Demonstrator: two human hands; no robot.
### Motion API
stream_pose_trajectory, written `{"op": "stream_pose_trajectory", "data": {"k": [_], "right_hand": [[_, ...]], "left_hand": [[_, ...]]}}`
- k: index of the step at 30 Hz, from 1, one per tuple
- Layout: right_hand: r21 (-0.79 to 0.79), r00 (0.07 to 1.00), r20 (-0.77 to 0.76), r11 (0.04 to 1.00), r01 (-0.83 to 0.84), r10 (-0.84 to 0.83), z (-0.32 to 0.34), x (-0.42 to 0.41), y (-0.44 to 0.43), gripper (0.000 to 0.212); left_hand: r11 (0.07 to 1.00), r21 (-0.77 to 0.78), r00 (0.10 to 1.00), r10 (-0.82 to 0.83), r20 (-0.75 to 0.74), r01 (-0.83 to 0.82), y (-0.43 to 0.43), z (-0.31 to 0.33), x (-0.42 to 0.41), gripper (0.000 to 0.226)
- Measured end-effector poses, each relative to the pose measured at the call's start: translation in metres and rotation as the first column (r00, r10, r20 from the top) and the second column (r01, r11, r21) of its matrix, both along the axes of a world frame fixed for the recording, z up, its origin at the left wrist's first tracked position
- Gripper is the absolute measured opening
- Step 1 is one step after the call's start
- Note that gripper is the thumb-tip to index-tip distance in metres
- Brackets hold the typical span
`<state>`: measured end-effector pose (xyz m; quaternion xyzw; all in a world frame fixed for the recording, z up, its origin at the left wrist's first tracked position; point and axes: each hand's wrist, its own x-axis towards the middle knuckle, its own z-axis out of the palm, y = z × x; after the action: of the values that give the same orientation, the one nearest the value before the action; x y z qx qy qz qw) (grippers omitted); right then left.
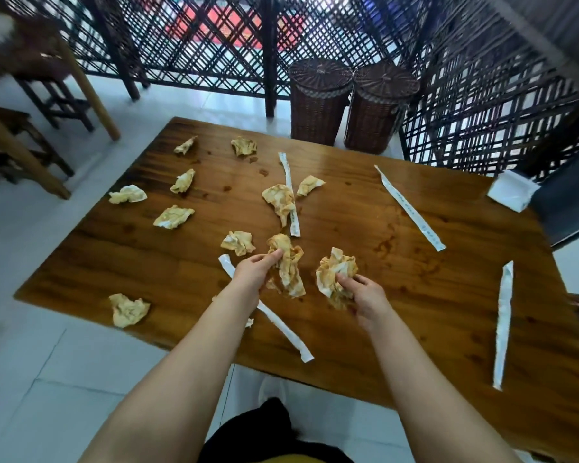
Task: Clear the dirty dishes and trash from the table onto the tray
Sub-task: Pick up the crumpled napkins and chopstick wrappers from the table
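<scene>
Now mid trash pickup. Left hand pinches napkin, right hand grips wad, both twd near edge of surface. More napkins, wrappers across surface. Tray not in view; next: lift both, locate tray.

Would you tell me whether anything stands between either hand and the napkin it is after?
Nothing visible does: the left hand grips the long stained napkin and the right hand grips the balled napkin. No tray is in view.
</scene>
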<state>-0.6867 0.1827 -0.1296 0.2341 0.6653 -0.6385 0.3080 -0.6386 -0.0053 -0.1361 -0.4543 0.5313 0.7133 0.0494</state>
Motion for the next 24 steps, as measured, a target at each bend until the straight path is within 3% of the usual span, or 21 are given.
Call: {"op": "stream_pose_trajectory", "data": {"k": [6, 13, 24], "right_hand": [[0.039, 0.998, -0.042, 0.998, -0.046, 0.048, 0.002, 0.030, 0.022, 0.053], [-0.037, 0.994, -0.029, 0.994, -0.104, 0.102, 0.006, 0.055, 0.025, 0.049], [-0.022, 0.988, -0.045, 0.989, -0.149, 0.148, 0.006, 0.084, 0.001, 0.061]], "left_hand": [[0.998, -0.031, 0.998, 0.053, -0.016, -0.054, 0.016, 0.004, 0.045, 0.047], [0.994, -0.081, 0.997, 0.076, -0.027, -0.078, 0.014, 0.002, 0.084, 0.052], [0.995, -0.076, 0.998, 0.063, 0.018, -0.062, -0.012, 0.002, 0.118, 0.045]]}}
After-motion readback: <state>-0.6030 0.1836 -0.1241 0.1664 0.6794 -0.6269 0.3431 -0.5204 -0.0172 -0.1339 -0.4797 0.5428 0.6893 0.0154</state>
